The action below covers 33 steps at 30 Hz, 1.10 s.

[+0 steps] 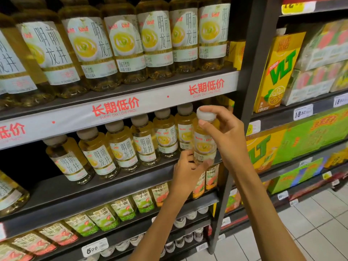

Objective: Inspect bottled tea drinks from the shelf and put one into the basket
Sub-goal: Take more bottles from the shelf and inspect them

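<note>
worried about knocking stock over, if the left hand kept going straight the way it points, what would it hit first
Probably the small tea bottles in the shelf row right behind the held bottle. The left hand points up and into the shelf, gripping that bottle's base; depth is hard to judge.

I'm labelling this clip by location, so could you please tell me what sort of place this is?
Most likely a supermarket drinks aisle: shelves stocked with rows of identical tea bottles, a shelf-edge strip printed "Every Day Low Price", and price tags beneath boxed lemon tea cartons.
</note>
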Motion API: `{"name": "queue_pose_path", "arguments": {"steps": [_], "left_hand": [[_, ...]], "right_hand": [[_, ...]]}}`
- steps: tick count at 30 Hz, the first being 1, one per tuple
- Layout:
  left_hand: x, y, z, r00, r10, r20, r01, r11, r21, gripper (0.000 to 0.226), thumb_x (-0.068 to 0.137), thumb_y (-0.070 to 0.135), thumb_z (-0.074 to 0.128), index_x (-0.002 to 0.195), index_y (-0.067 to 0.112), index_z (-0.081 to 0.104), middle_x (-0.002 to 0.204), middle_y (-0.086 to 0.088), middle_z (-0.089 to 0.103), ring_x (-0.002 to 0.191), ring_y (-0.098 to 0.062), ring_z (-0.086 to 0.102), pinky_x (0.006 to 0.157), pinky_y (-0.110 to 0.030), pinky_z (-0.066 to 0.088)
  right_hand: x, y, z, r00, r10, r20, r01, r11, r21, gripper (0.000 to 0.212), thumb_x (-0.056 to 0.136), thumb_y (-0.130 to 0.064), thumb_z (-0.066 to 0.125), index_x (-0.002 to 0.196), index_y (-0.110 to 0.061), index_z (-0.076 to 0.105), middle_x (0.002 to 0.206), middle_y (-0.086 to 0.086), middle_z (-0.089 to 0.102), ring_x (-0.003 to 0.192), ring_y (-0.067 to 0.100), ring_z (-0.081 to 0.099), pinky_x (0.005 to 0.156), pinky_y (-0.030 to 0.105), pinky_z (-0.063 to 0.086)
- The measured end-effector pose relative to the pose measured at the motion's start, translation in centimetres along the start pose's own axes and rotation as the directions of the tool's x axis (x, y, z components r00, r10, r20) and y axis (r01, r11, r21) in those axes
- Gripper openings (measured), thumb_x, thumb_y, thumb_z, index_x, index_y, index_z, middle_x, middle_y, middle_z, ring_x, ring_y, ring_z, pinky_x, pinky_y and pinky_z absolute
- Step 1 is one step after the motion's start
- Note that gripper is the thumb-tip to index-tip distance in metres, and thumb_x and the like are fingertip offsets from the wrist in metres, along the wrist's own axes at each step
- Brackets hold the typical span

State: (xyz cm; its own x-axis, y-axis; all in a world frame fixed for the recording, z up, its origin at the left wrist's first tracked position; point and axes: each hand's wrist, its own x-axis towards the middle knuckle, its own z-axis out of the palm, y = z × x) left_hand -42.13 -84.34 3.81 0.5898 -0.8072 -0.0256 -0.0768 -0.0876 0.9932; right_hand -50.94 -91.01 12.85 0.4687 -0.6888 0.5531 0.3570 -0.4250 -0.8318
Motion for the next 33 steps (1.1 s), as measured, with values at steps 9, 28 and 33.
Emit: {"name": "queue_pose_path", "arguments": {"steps": [9,28,33], "left_hand": [[1.2,1.0,2.7,0.994,-0.11,-0.03,0.1,0.968,-0.232,0.015,0.085,0.007,0.068,0.1,0.003,0.067,0.086,-0.01,0.071,0.072,-0.019,0.067,0.063,-0.023,0.056],[3.3,1.9,2.6,0.957,-0.282,-0.072,0.262,0.941,-0.213,0.045,0.094,0.012,0.057,0.131,-0.009,0.041,0.078,-0.014,0.066,0.059,-0.02,0.066,0.061,-0.031,0.059],[2.8,1.9,3.0,0.966,-0.254,-0.045,0.229,0.926,-0.301,0.055,0.095,0.0,0.05,0.144,-0.002,0.026,0.105,-0.016,0.064,0.08,-0.021,0.067,0.071,-0.027,0.058]], "right_hand": [[1.0,1.4,-0.9,0.996,0.022,-0.087,-0.032,0.992,-0.122,0.037,0.09,-0.003,0.062,0.123,-0.017,0.053,0.118,-0.001,0.059,0.108,0.004,0.057,0.089,0.019,0.049],[4.7,4.3,-0.6,0.985,0.127,-0.119,-0.144,0.978,-0.151,0.032,0.09,-0.006,0.062,0.117,-0.016,0.05,0.117,0.0,0.058,0.113,0.013,0.055,0.1,0.032,0.046],[5.3,5.1,-0.4,0.976,0.187,-0.11,-0.209,0.948,-0.241,0.029,0.092,-0.006,0.057,0.118,-0.005,0.046,0.1,-0.018,0.039,0.096,-0.005,0.041,0.092,0.017,0.037]]}}
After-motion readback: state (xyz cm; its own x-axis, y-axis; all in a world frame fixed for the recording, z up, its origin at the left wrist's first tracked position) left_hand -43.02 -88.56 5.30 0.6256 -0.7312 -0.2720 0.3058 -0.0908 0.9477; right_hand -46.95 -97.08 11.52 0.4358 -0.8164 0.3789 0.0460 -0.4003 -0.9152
